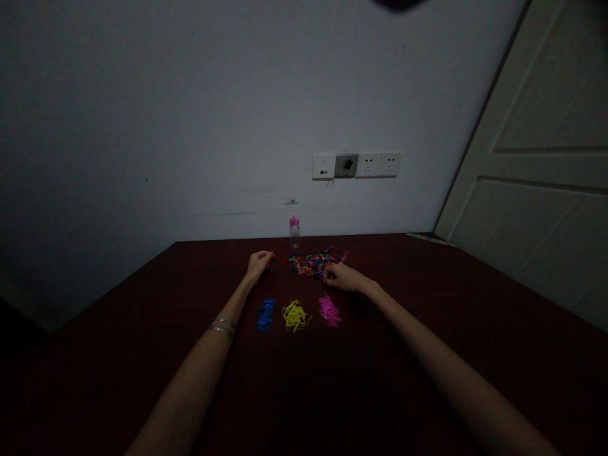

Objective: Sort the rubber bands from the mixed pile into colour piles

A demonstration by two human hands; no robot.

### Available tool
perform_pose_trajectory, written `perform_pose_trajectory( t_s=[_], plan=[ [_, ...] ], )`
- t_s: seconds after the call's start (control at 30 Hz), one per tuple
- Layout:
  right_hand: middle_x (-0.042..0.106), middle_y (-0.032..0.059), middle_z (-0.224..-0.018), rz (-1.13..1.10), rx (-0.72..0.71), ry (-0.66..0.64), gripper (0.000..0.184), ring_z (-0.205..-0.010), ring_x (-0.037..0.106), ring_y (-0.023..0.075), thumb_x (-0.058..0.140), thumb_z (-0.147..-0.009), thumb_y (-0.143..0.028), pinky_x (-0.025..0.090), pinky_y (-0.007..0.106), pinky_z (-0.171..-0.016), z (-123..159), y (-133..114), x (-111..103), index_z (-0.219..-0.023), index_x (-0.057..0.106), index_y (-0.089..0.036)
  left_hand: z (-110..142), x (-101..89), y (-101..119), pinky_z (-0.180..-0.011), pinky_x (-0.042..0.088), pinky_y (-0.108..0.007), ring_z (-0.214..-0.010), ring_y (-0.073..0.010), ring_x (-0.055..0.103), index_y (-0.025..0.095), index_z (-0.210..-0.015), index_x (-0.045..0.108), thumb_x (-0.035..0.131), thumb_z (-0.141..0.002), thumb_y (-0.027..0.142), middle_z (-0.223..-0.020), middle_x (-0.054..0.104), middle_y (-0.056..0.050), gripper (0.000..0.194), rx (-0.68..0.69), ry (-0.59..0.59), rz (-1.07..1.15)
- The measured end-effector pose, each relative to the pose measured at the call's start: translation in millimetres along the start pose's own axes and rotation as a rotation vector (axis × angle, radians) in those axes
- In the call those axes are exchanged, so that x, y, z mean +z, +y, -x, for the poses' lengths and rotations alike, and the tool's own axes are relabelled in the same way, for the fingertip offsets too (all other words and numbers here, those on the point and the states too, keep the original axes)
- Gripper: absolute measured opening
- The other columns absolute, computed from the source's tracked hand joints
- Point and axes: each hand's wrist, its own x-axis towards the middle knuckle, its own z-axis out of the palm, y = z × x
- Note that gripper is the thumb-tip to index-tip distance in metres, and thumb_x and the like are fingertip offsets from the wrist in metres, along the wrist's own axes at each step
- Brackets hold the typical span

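Observation:
A mixed heap of small coloured bands (314, 261) lies near the far edge of a dark red table (427, 329). Closer to me lie three sorted piles: a blue pile (265, 315), a yellow pile (295, 315) and a pink pile (329, 310). My left hand (259, 263) rests on the table left of the mixed heap, fingers curled loosely. At the heap's near right edge, my right hand (342, 277) has its fingers pinched together; what they hold is too small to make out. Bracelets circle my left wrist.
A small clear bottle with a pink cap (295, 232) stands behind the heap against the white wall. Wall sockets (356, 164) sit above it. A white door (546, 190) is at the right. The room is dim.

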Motion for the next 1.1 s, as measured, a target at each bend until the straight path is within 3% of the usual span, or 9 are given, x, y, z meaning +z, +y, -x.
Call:
perform_pose_trajectory(
  t_s=[0.23, 0.47, 0.63, 0.83, 0.97, 1.1],
  plan=[
    [0.062, 0.0029, -0.071, -0.011, 0.044, -0.044, 0.012, -0.062, 0.051, 0.0103, 0.052, -0.071, -0.016, 0.035, 0.019, -0.058, 0, 1, -7, -0.077, 0.062, -0.014, 0, -0.6, -1, -0.04, 0.022, -0.019, -0.037, -0.0056, 0.034, 0.011, -0.072, 0.065, 0.056, -0.065, 0.04, -0.041, 0.043, 0.005, 0.032, 0.012, 0.004, 0.036],
    [0.056, 0.0001, -0.063, -0.113, 0.11, -0.032, 0.013, -0.058, 0.047, 0.0101, 0.049, -0.067, -0.02, 0.035, 0.021, -0.055, 17, 11, -52, -0.069, 0.061, -0.013, 3, -0.7, 4, -0.041, 0.022, -0.018, -0.038, -0.0059, 0.034, 0.011, -0.07, 0.064, 0.055, -0.065, 0.04, -0.04, 0.042, 0.006, 0.031, 0.022, -0.004, 0.027],
    [0.053, -0.0008, -0.056, -0.271, 0.225, -0.291, 0.014, -0.05, 0.044, 0.0089, 0.052, -0.063, -0.024, 0.034, 0.022, -0.049, 38, 21, -79, -0.067, 0.06, -0.014, 4, -0.1, 5, -0.041, 0.023, -0.018, -0.038, -0.0061, 0.035, 0.01, -0.07, 0.064, 0.055, -0.065, 0.041, -0.041, 0.043, 0.005, 0.033, 0.018, -0.016, 0.036],
    [0.053, -0.0023, -0.054, -0.308, 0.341, -0.588, 0.02, -0.047, 0.044, 0.0064, 0.06, -0.059, -0.028, 0.033, 0.019, -0.045, 49, 13, -84, -0.072, 0.064, -0.014, 6, -0.2, 8, -0.041, 0.023, -0.019, -0.038, -0.0061, 0.034, 0.01, -0.071, 0.065, 0.055, -0.064, 0.041, -0.041, 0.043, 0.005, 0.034, 0.012, -0.021, 0.011],
    [0.056, -0.0018, -0.061, -0.319, 0.361, -0.662, 0.024, -0.049, 0.046, 0.0061, 0.063, -0.058, -0.029, 0.036, 0.019, -0.046, 46, 8, -78, -0.078, 0.065, -0.015, 7, -0.5, 8, -0.042, 0.024, -0.019, -0.039, -0.0066, 0.035, 0.01, -0.072, 0.065, 0.055, -0.064, 0.042, -0.041, 0.043, 0.005, 0.034, 0.044, -0.038, -0.024],
    [0.056, -0.0023, -0.062, -0.341, 0.361, -0.615, 0.029, -0.048, 0.046, 0.0063, 0.067, -0.056, -0.03, 0.037, 0.019, -0.046, 44, 14, -75, -0.082, 0.063, -0.016, 5, 0.6, 4, -0.043, 0.026, -0.02, -0.041, -0.0074, 0.036, 0.011, -0.072, 0.066, 0.053, -0.065, 0.042, -0.042, 0.043, 0.005, 0.034, 0.06, -0.051, -0.062]
  ],
)
